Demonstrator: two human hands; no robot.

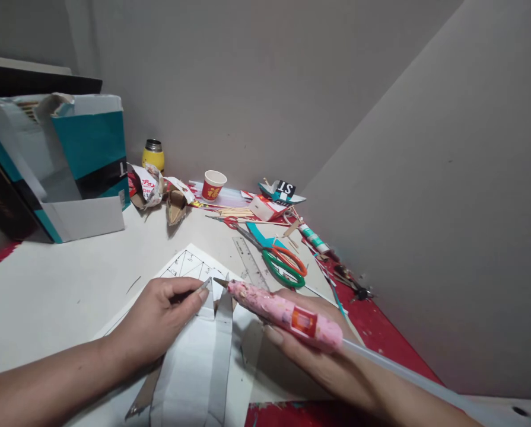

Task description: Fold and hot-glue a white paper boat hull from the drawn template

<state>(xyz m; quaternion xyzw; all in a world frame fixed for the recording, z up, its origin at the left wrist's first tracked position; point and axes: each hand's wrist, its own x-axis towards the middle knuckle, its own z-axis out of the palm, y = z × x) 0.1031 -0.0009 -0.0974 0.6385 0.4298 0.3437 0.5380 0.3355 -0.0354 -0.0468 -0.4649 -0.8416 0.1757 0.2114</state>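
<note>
My right hand [307, 350] is wrapped round a pink glue gun [283, 312], whose dark nozzle points left and whose translucent glue stick [394, 365] trails out behind. Between thumb and forefinger, my left hand [162, 311] pinches the tip of a small folded white paper piece [206, 302]. The nozzle sits close beside that pinched tip; whether they touch, I cannot tell. Below lies a folded white cardboard strip [191, 367] with a raised flap. A sheet with drawn triangles [185, 264] lies behind my left hand.
Green-and-orange-handled scissors [285, 267], a clear ruler [250, 261] and thin wooden sticks [232, 212] lie beyond my hands. A red paper cup [213, 185] and a yellow bottle [153, 155] stand by the wall. At left is a cut teal-and-white box [89, 151].
</note>
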